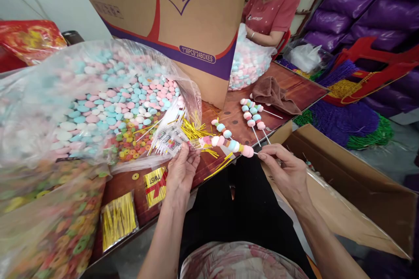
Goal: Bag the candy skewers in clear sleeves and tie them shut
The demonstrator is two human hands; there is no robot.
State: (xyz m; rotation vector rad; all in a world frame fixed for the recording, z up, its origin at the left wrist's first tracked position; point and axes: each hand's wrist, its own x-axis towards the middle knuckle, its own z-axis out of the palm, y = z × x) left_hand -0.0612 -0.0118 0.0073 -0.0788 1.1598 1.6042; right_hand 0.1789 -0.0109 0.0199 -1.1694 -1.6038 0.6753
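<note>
Between my hands, level above the table edge, is a candy skewer (234,145) of pink, white, blue and yellow pieces. Thumb and finger of my right hand (286,168) pinch its white stick at the right end. My left hand (182,170) is closed on a see-through printed wrapper (173,137); the skewer's left end is at the wrapper's mouth or inside it, I cannot tell which. Just behind lies another candy skewer (224,130). Several finished-looking skewers (250,115) rest farther right. Loose white sticks (159,141) and gold twist ties (196,130) lie by my left hand.
A big bag of marshmallow candies (98,104) and a bag of ring candies (62,213) fill the left. A tall carton (196,22) stands behind. An open cardboard box (353,183) is at right, near a brown cloth (273,93). A co-worker (271,17) sits beyond.
</note>
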